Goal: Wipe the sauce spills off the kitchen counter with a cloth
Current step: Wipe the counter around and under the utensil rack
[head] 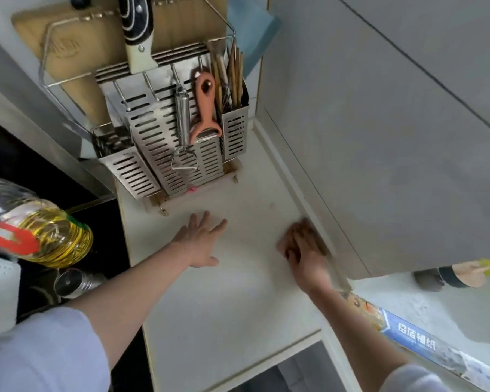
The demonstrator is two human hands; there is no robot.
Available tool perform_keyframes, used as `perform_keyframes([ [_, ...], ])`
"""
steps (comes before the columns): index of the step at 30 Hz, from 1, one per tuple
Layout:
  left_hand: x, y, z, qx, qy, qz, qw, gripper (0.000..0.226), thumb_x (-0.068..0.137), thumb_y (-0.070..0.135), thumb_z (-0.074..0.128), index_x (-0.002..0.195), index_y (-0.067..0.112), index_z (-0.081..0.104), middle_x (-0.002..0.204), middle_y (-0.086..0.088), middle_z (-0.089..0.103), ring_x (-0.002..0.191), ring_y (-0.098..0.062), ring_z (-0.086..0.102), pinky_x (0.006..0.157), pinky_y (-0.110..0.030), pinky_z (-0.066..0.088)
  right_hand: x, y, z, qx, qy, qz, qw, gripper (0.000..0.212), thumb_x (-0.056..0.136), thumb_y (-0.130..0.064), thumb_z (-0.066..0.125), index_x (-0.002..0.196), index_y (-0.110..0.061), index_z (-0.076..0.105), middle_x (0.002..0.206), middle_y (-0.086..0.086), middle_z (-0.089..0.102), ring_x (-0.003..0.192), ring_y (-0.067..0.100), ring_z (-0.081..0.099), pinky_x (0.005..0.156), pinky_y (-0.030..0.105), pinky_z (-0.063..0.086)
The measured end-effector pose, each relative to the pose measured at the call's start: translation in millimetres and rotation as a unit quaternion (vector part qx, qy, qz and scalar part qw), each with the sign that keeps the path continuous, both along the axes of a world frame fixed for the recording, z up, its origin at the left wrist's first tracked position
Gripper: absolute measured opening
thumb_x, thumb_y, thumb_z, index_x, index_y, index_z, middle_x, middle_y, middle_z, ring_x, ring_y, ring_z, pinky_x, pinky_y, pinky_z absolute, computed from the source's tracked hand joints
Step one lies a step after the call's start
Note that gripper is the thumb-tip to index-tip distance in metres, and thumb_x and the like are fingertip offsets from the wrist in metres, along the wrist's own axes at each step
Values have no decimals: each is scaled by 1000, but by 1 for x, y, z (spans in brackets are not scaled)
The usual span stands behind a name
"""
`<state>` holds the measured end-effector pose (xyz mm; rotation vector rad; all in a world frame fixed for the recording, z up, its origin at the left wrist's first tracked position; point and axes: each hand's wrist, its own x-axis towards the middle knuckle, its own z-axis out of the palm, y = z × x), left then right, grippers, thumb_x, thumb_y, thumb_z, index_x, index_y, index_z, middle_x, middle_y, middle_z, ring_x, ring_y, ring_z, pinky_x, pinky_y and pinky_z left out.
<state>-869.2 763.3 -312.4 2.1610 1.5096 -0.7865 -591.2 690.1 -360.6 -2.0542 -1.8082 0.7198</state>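
The risk I see is that the right hand pushes the cloth only along the wall edge, so sauce can stay in the corner seam. A wide stroke could also knock the rack standing just behind. The right grip lies over the cloth with fingers a little bent, pressing it on the table against the wall. The left hand is spread flat on the table, holding nothing.
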Motion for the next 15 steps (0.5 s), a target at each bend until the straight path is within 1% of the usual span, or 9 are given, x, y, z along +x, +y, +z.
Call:
perform_keyframes([
  [1,-2,5,-3,0,7,-15,1000,106,83,55,66,155,37,-9,163,-15,-16,149,-45,-3,116,-52,27,0,16,-3,-8,-19,-12,1000,56,97,-21,52,151,-17,37,162,-2,24,149,17,21,113,24,25],
  [3,-5,12,-7,-1,21,-43,999,110,80,58,67,155,38,-11,162,-15,-20,149,-45,-6,118,-52,23,-13,49,-7,8,-52,37,998,61,99,-22,48,155,-12,27,165,3,15,152,15,3,117,19,1],
  [5,-5,17,-10,-11,20,-46,999,116,77,58,70,154,40,-15,161,-14,-23,148,-46,-8,118,-54,21,-29,87,-6,20,-51,81,995,64,98,-22,49,156,-12,24,165,3,11,151,13,-8,116,19,-12],
  [7,-4,20,-12,-25,17,-42,999,118,76,57,72,153,40,-16,161,-14,-25,148,-46,-10,118,-55,19,-43,120,-1,0,-23,91,996,64,96,-24,56,154,-18,30,164,-1,17,153,17,1,120,23,-3],
  [8,-3,19,-13,-31,12,-35,999,119,76,56,73,153,41,-16,161,-13,-26,148,-46,-12,119,-56,18,-52,124,1,-14,7,98,995,60,94,-24,59,150,-23,39,160,-3,29,151,19,17,121,25,11],
  [10,-3,18,-13,-38,-1,-10,999,119,75,54,74,153,42,-15,161,-12,-27,148,-45,-15,119,-57,15,-61,105,8,-26,86,166,982,43,89,-25,65,131,-31,61,139,-11,56,131,13,50,106,25,42],
  [12,-5,19,-12,-40,-11,-8,999,119,75,53,75,154,42,-13,161,-12,-27,147,-45,-16,119,-57,14,-50,70,1,15,130,219,967,27,85,-28,68,111,-34,71,136,-21,57,130,1,49,100,25,49],
  [13,-5,21,-12,-42,-16,-9,999,118,75,52,75,154,42,-13,161,-12,-26,147,-45,-16,119,-57,14,-37,65,-5,36,137,197,970,24,85,-27,68,108,-34,73,141,-23,52,135,-1,44,102,26,48],
  [15,-6,23,-10,-44,-25,-7,999,118,75,51,75,154,41,-12,161,-12,-27,147,-46,-18,118,-58,12,-17,81,-13,77,111,78,988,26,86,-20,67,107,-35,72,147,-21,46,139,2,39,105,27,46],
])
